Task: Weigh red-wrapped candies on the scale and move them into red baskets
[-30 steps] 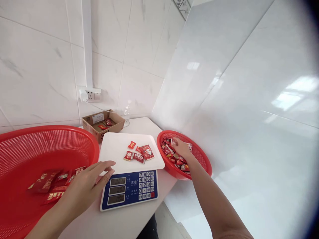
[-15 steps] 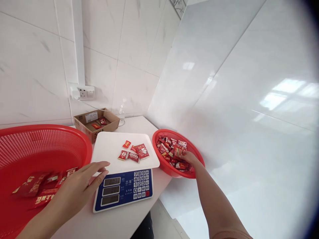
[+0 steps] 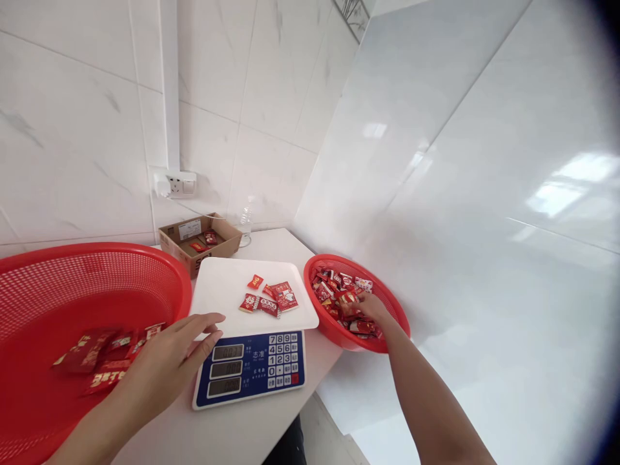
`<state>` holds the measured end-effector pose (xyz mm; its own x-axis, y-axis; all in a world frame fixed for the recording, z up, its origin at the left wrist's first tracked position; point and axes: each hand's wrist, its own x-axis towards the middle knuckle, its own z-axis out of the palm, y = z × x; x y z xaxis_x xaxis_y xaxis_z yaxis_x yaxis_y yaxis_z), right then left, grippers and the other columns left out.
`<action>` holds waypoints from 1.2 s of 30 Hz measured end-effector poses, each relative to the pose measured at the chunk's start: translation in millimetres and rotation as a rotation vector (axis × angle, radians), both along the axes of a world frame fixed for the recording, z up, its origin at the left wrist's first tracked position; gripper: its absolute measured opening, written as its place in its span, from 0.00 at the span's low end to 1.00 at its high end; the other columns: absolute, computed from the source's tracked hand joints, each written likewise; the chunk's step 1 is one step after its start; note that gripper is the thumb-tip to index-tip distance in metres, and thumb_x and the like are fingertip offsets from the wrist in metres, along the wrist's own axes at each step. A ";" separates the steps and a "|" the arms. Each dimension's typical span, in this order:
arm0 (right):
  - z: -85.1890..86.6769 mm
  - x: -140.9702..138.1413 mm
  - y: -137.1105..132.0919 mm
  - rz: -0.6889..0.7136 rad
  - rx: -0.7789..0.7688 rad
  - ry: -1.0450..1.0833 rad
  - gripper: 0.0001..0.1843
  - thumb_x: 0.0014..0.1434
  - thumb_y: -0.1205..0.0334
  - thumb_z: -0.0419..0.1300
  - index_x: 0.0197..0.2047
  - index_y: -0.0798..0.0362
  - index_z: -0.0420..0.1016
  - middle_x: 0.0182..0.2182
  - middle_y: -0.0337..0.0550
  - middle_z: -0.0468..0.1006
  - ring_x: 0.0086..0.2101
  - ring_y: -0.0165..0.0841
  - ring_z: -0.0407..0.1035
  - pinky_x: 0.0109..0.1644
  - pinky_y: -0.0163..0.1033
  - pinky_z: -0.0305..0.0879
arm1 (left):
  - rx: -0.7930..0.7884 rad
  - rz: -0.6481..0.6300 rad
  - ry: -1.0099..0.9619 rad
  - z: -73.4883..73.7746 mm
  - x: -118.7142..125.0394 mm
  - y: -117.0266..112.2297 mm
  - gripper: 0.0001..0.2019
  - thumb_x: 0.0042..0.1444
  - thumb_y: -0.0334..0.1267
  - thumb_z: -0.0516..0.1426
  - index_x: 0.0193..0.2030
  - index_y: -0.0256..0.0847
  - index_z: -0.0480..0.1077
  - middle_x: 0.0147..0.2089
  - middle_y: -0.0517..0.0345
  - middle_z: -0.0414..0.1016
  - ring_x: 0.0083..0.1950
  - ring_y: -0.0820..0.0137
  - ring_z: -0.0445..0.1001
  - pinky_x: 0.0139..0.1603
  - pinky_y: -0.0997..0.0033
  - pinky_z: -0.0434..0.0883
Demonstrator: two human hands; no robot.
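Observation:
My right hand (image 3: 371, 307) reaches into the small red basket (image 3: 393, 299) full of red-wrapped candies (image 3: 339, 294), fingers curled down among them; whether it holds one I cannot make out. My left hand (image 3: 169, 358) lies open with fingers stretched, its tips at the near left corner of the white scale tray (image 3: 217, 290). On that tray sit several red candy packets (image 3: 268, 298). The blue digital scale (image 3: 252, 371) shows its keypad and displays below the tray.
A large red basket (image 3: 97, 278) at left holds several red packets (image 3: 104, 358). Behind the scale stand an open cardboard box (image 3: 199, 240) with a few packets and a clear bottle (image 3: 246, 223). A wall socket (image 3: 175, 184) is above. The white counter ends just right of the small basket.
My right hand slid from the far side of the small basket to its near right side among the candies. The left hand stayed by the tray corner.

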<state>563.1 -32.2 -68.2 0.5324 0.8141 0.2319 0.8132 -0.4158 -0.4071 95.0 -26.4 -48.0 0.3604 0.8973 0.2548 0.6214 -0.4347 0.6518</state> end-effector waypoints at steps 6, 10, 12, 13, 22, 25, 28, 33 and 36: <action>21.9 -52.1 -2.3 0.032 0.225 0.016 0.17 0.53 0.56 0.58 0.46 0.52 0.71 0.46 0.48 0.75 0.47 0.40 0.68 0.52 0.44 0.63 | 0.016 0.016 0.029 7.8 -0.5 -3.0 0.20 0.59 0.52 0.46 0.47 0.48 0.73 0.47 0.57 0.80 0.37 0.65 0.80 0.41 0.66 0.75; 26.8 -108.9 -15.7 0.178 0.435 0.043 0.18 0.53 0.53 0.59 0.46 0.51 0.71 0.46 0.49 0.75 0.47 0.41 0.69 0.53 0.48 0.64 | 0.026 0.045 0.049 12.0 -1.7 -4.2 0.21 0.60 0.53 0.45 0.49 0.48 0.73 0.49 0.56 0.79 0.42 0.62 0.79 0.45 0.63 0.74; 23.8 -131.2 -21.4 0.241 0.479 0.047 0.18 0.54 0.53 0.58 0.46 0.51 0.72 0.47 0.49 0.76 0.48 0.42 0.69 0.54 0.49 0.64 | 0.021 0.049 0.036 12.8 -3.3 -5.1 0.21 0.61 0.54 0.45 0.49 0.47 0.72 0.50 0.56 0.79 0.45 0.61 0.78 0.46 0.63 0.73; 21.1 -140.0 -23.3 0.268 0.494 0.049 0.18 0.55 0.54 0.58 0.47 0.51 0.72 0.47 0.49 0.76 0.48 0.42 0.69 0.54 0.50 0.64 | 0.015 0.052 0.028 13.1 -4.3 -5.7 0.21 0.61 0.54 0.45 0.50 0.47 0.72 0.49 0.56 0.79 0.46 0.61 0.78 0.46 0.63 0.73; -0.4 -199.1 -29.2 0.444 0.577 0.110 0.15 0.59 0.57 0.56 0.49 0.50 0.73 0.46 0.49 0.77 0.47 0.41 0.70 0.53 0.50 0.66 | -0.004 0.054 0.003 15.5 -7.7 -7.3 0.21 0.61 0.54 0.46 0.50 0.47 0.72 0.51 0.56 0.78 0.48 0.61 0.77 0.48 0.63 0.73; -6.7 -217.4 -27.5 0.536 0.595 0.133 0.12 0.59 0.60 0.56 0.46 0.48 0.73 0.43 0.47 0.76 0.45 0.39 0.70 0.50 0.47 0.69 | 0.005 0.047 0.005 15.3 -6.7 -7.1 0.21 0.61 0.54 0.46 0.50 0.47 0.72 0.50 0.55 0.78 0.47 0.61 0.77 0.48 0.63 0.73; -14.5 -228.4 -20.8 0.657 0.522 0.067 0.10 0.59 0.65 0.55 0.41 0.46 0.76 0.41 0.46 0.76 0.46 0.38 0.69 0.50 0.48 0.68 | 0.013 0.039 0.012 15.2 -5.8 -7.3 0.21 0.61 0.54 0.46 0.50 0.47 0.72 0.50 0.55 0.78 0.46 0.61 0.77 0.47 0.62 0.73; -18.2 -230.9 -14.2 0.772 0.359 -0.004 0.10 0.60 0.62 0.56 0.42 0.46 0.79 0.45 0.44 0.78 0.51 0.41 0.67 0.57 0.54 0.63 | 0.021 0.026 0.015 15.3 -5.5 -7.7 0.21 0.61 0.53 0.46 0.49 0.47 0.72 0.51 0.55 0.78 0.45 0.61 0.78 0.45 0.64 0.74; -13.5 -218.1 -18.1 0.688 0.433 0.027 0.13 0.63 0.59 0.54 0.46 0.46 0.77 0.46 0.45 0.78 0.51 0.39 0.68 0.57 0.52 0.63 | 0.022 0.025 0.013 15.7 -6.5 -8.1 0.20 0.61 0.53 0.46 0.49 0.47 0.72 0.51 0.56 0.78 0.46 0.62 0.78 0.45 0.65 0.74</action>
